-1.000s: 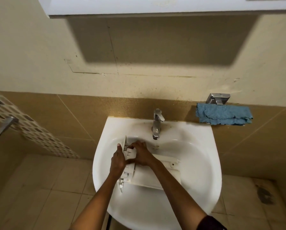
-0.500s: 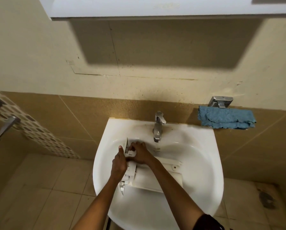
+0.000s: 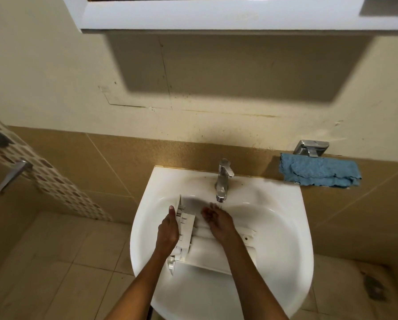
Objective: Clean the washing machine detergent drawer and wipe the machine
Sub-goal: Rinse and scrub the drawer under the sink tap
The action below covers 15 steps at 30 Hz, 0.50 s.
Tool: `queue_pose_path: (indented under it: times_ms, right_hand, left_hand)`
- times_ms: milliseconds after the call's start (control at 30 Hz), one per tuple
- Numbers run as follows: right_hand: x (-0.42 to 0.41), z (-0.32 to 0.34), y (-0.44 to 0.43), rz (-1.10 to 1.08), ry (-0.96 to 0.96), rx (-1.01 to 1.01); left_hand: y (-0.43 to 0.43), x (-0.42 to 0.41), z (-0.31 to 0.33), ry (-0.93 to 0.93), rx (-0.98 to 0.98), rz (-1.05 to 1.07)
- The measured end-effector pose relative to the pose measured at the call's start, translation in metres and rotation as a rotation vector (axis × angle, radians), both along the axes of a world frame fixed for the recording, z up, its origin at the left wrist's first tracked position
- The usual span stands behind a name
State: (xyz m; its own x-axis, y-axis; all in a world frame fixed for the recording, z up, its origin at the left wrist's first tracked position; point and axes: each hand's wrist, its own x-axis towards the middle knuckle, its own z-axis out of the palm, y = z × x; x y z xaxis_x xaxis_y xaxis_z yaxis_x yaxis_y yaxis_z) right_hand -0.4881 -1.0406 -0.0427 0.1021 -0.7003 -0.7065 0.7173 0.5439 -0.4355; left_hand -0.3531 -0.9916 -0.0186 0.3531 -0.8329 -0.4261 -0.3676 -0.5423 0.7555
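Your detergent drawer [image 3: 207, 252] lies across the basin of the sink [image 3: 276, 227]. It looks like a stiff, light plastic tray, probably slick when wet, so take it by the compartmented end rather than the thin flanges. Your left hand [image 3: 168, 229] grips that end, fingers curled round its edge. Your right hand [image 3: 216, 221] is loosely cupped, holding nothing, just under the tap [image 3: 223, 181] and above the drawer.

Dim warm light, wide-angle edge distortion
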Motion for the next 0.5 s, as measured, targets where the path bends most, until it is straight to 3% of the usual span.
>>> queue_pose_path:
  times_ms: [100, 267, 433, 500]
  right_hand:
    - [-0.023, 0.0, 0.0, -0.12, -0.126, 0.085]
    - [-0.022, 0.009, -0.01, -0.103, -0.195, 0.064]
    - [-0.01, 0.02, -0.018, 0.033, -0.163, 0.03]
    - [-0.004, 0.023, -0.011, 0.256, -0.065, 0.003]
  left_hand:
    - [0.001, 0.0, 0.001, 0.024, 0.001, 0.032]
    - [0.0, 0.0, 0.002, 0.055, 0.05, 0.049]
    - [-0.002, 0.002, -0.003, 0.085, 0.042, 0.058]
    - [-0.002, 0.003, -0.004, 0.074, 0.044, 0.038]
